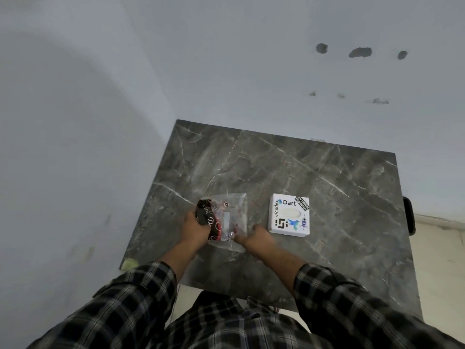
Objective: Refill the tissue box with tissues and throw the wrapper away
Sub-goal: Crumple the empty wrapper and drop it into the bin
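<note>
With the left hand [197,229] clamped on the tissue pack [222,219] and the right hand [254,238] pinching its wrapper edge, a hard tug could scatter tissues across the bench [327,177].

Tissue pack [226,219] on table [327,177], tissue box [289,214] just right of it, wall [251,71] behind

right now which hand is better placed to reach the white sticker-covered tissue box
Right hand: it sits at the clear plastic tissue pack's near right edge, beside the box. The left hand holds the pack's far side.
</note>
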